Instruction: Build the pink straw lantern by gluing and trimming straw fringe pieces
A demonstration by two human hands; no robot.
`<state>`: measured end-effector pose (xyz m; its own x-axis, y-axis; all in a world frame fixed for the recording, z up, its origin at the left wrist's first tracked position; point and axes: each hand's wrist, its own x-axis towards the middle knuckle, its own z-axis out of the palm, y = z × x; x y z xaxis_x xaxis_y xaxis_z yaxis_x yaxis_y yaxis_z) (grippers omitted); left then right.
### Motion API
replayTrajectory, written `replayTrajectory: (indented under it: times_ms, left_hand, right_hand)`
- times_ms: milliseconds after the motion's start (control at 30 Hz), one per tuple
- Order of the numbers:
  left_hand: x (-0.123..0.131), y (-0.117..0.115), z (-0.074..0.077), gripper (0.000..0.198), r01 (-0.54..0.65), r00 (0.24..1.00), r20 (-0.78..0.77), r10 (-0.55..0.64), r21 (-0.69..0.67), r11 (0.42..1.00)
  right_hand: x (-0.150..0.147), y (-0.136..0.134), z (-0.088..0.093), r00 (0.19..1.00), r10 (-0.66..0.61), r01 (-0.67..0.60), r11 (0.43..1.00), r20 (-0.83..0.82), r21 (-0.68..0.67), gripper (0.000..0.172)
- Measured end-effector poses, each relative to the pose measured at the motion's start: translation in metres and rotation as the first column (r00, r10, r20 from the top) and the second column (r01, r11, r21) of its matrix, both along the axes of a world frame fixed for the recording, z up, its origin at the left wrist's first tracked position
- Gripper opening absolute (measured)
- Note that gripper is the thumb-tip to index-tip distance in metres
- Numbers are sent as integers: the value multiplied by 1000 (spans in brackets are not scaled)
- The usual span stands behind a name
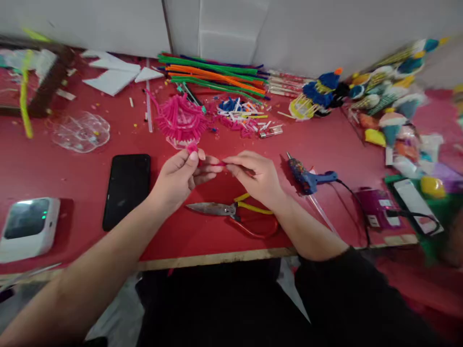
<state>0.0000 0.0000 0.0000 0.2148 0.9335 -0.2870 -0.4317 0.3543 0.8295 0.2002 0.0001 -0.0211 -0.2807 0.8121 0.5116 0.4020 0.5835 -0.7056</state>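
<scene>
My left hand (183,174) and my right hand (257,177) meet over the red table (72,168), both pinched on a short pink pipe cleaner piece (213,164) stretched between them. A pink tuft shows above my left fingertips. Behind the hands lies a pink fuzzy piece made of pipe cleaners (180,120). Just below the hands rest scissors (231,212) with yellow and red handles.
A black phone (127,189) lies left of my hands, a white device (29,227) at the near left. A blue glue gun (310,177) sits to the right. Long coloured pipe cleaners (213,73), cut scraps (246,118) and finished ornaments (383,101) crowd the back and right.
</scene>
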Motion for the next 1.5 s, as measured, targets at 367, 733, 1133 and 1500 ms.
replayTrajectory:
  times_ms: [367,733,1133,1500]
  left_hand:
    - [-4,-7,-10,20,79,997,-12,-80,-29,996]
    - [0,-8,-8,21,122,993,7,-122,-40,992]
    - [3,-11,-6,22,90,988,126,-85,-32,995]
    - [2,-11,-1,30,55,996,80,-50,-66,996]
  right_hand:
    - [4,-9,-3,992,117,-113,989,38,-95,29]
    - [4,-15,3,991,128,-132,946,-35,-297,33]
    - [-2,-13,2,929,-22,-138,907,-370,-399,14]
    - [-3,-15,6,921,-151,-60,856,-359,-513,19]
